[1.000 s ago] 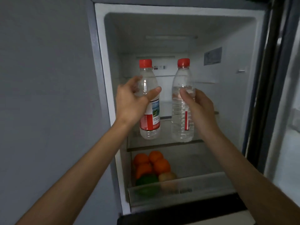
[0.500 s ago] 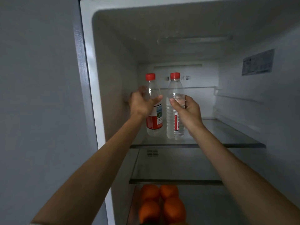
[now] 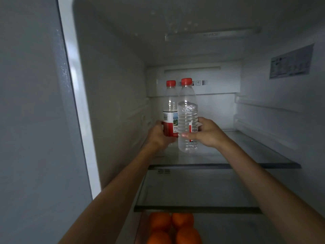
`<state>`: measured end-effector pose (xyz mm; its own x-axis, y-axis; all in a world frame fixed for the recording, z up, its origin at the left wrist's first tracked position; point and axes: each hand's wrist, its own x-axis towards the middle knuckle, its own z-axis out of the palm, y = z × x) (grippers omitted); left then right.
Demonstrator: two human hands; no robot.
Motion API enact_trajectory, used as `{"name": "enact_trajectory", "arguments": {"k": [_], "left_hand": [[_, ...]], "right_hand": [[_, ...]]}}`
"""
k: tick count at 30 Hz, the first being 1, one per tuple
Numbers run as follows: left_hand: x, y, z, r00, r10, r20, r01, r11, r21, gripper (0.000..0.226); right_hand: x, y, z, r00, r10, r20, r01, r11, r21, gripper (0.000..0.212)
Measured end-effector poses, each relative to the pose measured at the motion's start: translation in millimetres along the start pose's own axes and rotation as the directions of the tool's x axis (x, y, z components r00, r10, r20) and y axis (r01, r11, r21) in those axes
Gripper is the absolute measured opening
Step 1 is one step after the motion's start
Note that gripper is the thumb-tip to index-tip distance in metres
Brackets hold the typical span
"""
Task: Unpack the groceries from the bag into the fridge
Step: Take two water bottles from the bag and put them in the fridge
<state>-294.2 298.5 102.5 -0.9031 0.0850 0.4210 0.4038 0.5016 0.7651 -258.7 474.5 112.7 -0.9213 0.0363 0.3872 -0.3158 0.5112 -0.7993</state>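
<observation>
Inside the fridge [image 3: 112, 103], two bottles stand upright over the upper shelf [image 3: 255, 152], toward its left. We see the left bottle [image 3: 170, 106] slightly behind the right bottle [image 3: 187, 120], partly hidden by it. Our left hand [image 3: 159, 136] holds the former, our right hand [image 3: 207, 132] the latter. Oranges [image 3: 174, 228] lie beneath the lower shelf [image 3: 193, 191], at the front left.

My left bottle [image 3: 169, 106] is clear, its cap [image 3: 171, 83] red; its label [image 3: 169, 124] is white above with a black barcode, red below, beside a small blue-green landscape picture. My right bottle [image 3: 187, 118] is clear too, ribbed in rings, its cap [image 3: 186, 81] red, with a sliver of red-and-white label. The fridge walls [image 3: 114, 103] are white, shadowed grey. The shelf [image 3: 263, 152] is clear glass, dark-edged. The oranges [image 3: 182, 221] are bright orange. The sticker [image 3: 291, 61] is pale blue-grey with fine print.
</observation>
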Motion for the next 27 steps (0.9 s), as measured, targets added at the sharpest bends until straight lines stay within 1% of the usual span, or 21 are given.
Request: {"name": "enact_trajectory", "arguments": {"k": [2,4,6,10,13,15,20,22,24,26,27], "left_hand": [[5.1,-6.4,7.1,0.999,-0.030,-0.026,0.030,0.999,0.019,0.067],[14.2,-8.1,10.2,0.997,-0.055,-0.052,0.058,0.996,0.066,0.067],[24.0,-8.7,11.9,0.996,-0.055,-0.068,0.063,0.991,0.117,0.070],[33.4,-11.9,13.7,0.994,-0.063,-0.086,0.075,0.987,0.141,0.069],[40.6,-16.4,18.0,0.991,-0.067,-0.119,0.084,0.986,0.143,0.068],[43.2,-16.4,20.0,0.991,-0.071,-0.113,0.086,0.986,0.140,0.069],[35.8,-7.2,19.1,0.990,-0.066,-0.124,0.086,0.983,0.160,0.072],[29.8,2.5,16.9,0.986,-0.029,-0.165,0.059,0.981,0.183,0.074],[20.4,13.3,14.5,0.979,0.036,-0.200,0.016,0.967,0.255,0.070],[7.5,25.9,11.8,0.978,0.093,-0.186,-0.026,0.942,0.334,0.061],[1.4,31.7,10.5,0.980,0.116,-0.163,-0.047,0.927,0.372,0.055]], "right_hand": [[11.5,2.4,0.2,1.000,-0.002,-0.009,0.001,0.996,-0.095,0.056],[24.5,8.6,4.9,0.997,-0.004,-0.071,-0.011,0.978,-0.209,0.051],[35.7,15.1,9.0,0.990,0.007,-0.141,-0.043,0.967,-0.252,0.048],[50.4,20.1,13.1,0.979,0.056,-0.197,-0.102,0.966,-0.237,0.044],[65.6,25.7,15.7,0.977,0.083,-0.199,-0.129,0.965,-0.230,0.044],[70.8,24.8,16.3,0.978,0.092,-0.186,-0.134,0.965,-0.226,0.046],[57.0,18.4,17.5,0.984,0.102,-0.146,-0.128,0.975,-0.180,0.059],[46.4,16.0,14.0,0.985,0.096,-0.146,-0.126,0.969,-0.214,0.057],[30.5,9.3,7.9,0.987,0.089,-0.131,-0.124,0.949,-0.291,0.060],[12.1,-1.0,-0.6,0.987,0.078,-0.143,-0.124,0.929,-0.350,0.061],[2.9,-6.0,-4.5,0.986,0.063,-0.156,-0.118,0.920,-0.374,0.057]]}}
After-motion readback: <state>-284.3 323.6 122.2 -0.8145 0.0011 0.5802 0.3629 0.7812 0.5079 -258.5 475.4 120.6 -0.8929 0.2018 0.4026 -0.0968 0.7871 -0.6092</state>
